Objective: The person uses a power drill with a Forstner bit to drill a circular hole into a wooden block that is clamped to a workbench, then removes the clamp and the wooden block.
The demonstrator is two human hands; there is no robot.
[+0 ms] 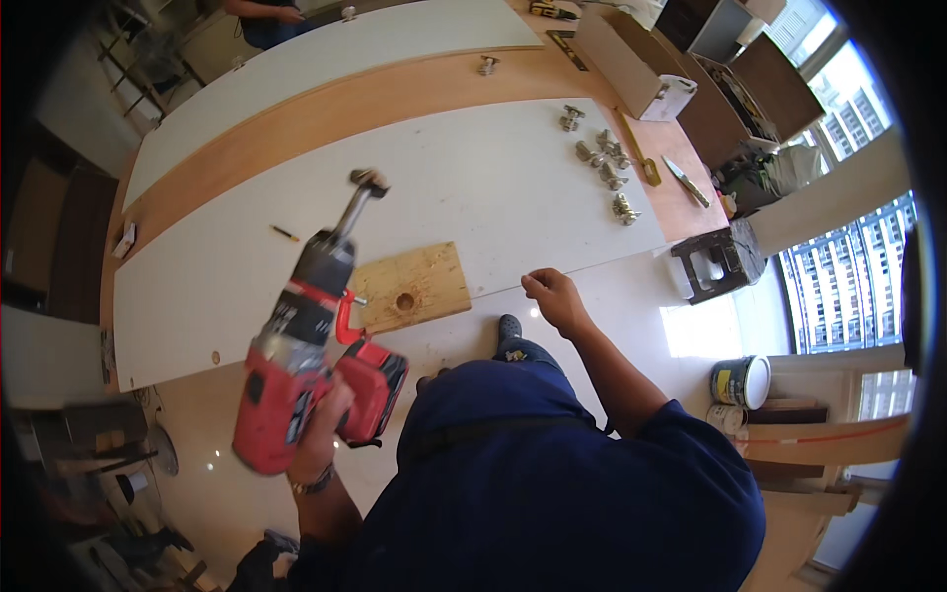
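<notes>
My left hand (319,429), a watch at its wrist, grips the handle of a red and black cordless drill (296,355). The drill points up and away, a wide boring bit (368,183) in its chuck. Below and right of the bit, a wooden board (436,285) with a round hole and wood chips lies at the near edge of a long white panel (473,163). Past that edge, over the floor, is my right hand (551,296), fingers curled together with nothing visible in them. A pencil (284,233) lies on the panel. Several metal hinges (612,174) sit at its right end.
A knife (686,181) and a yellow tape measure (645,159) lie on the wooden bench top at right, near an open box (629,59). A second white panel (333,66) lies beyond. A person (266,18) is at the far side. A stool (718,259) and a bucket (740,382) stand at right.
</notes>
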